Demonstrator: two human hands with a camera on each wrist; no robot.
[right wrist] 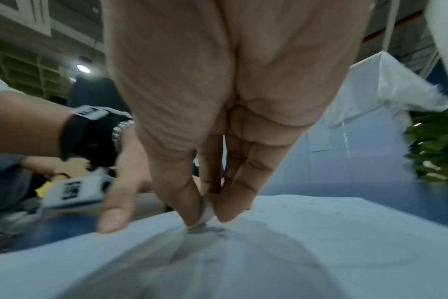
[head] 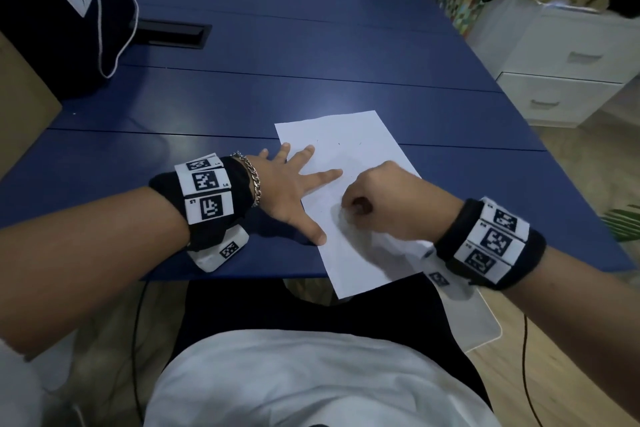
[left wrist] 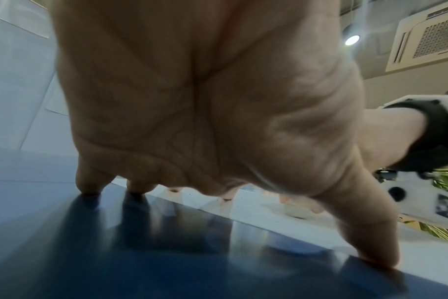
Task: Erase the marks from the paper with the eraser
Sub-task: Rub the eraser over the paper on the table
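A white sheet of paper [head: 349,149] lies on the blue table [head: 277,97], its near end hanging over the front edge. My left hand [head: 294,180] lies spread with straight fingers, thumb and two fingers pressing the sheet's left side. My right hand [head: 381,198] is curled over the middle of the paper. In the right wrist view my right hand [right wrist: 205,214] pinches a small white eraser [right wrist: 207,212] between thumb and fingers, its tip down on the paper [right wrist: 320,242] beside grey smudged marks [right wrist: 207,230]. In the left wrist view my left hand [left wrist: 218,121] bears on fingertips [left wrist: 88,188].
A dark bag [head: 59,10] with a white label stands at the table's back left, next to a black cable slot [head: 169,33]. White drawers [head: 568,80] stand to the right past the table edge. A few faint marks [head: 339,143] show near the paper's far end.
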